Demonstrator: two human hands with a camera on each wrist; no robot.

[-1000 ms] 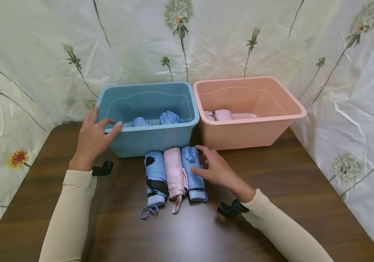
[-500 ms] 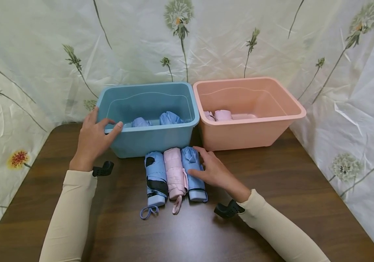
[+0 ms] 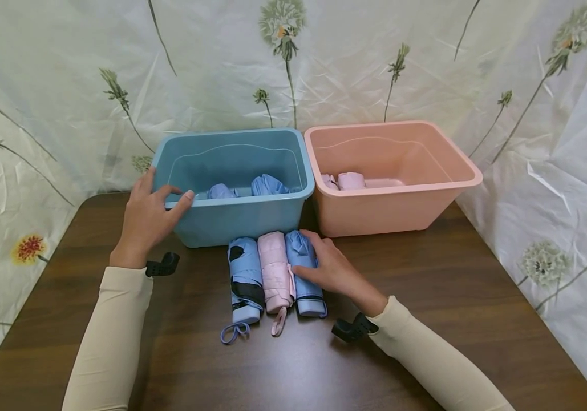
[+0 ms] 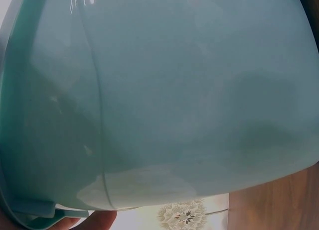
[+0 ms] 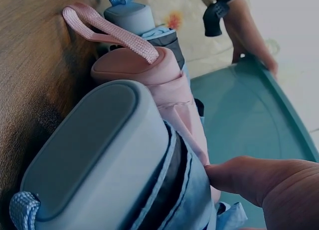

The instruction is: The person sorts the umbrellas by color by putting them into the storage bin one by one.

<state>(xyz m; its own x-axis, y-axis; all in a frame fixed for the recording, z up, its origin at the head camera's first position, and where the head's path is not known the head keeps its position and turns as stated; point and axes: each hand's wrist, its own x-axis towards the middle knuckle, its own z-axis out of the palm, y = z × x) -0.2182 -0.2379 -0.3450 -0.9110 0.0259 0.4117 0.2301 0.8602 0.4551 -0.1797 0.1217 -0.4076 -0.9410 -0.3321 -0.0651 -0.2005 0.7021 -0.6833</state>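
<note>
Three folded umbrellas lie side by side on the table: a blue one with black patches [image 3: 246,275] on the left, a pink umbrella [image 3: 275,274] in the middle, a blue umbrella [image 3: 307,288] on the right. My right hand [image 3: 335,267] grips the right-hand blue umbrella from its right side. In the right wrist view its thumb [image 5: 244,176] presses the fabric beside the pink one; the other fingers are mostly hidden. My left hand [image 3: 146,220] rests on the front left corner of the blue bin [image 3: 237,220], fingers spread and relaxed along the rim.
Inside the blue bin are rolled blue bundles [image 3: 268,185]. A pink bin [image 3: 375,211] holding rolled pink bundles [image 3: 351,181] stands right beside it. Both bins are on the dark wooden table [image 3: 195,365], against a flowered curtain [image 3: 344,63] at the back.
My right hand has moved slightly left, bringing thumb and fingers over the right-hand blue umbrella. The left hand and the bins have stayed in place.
</note>
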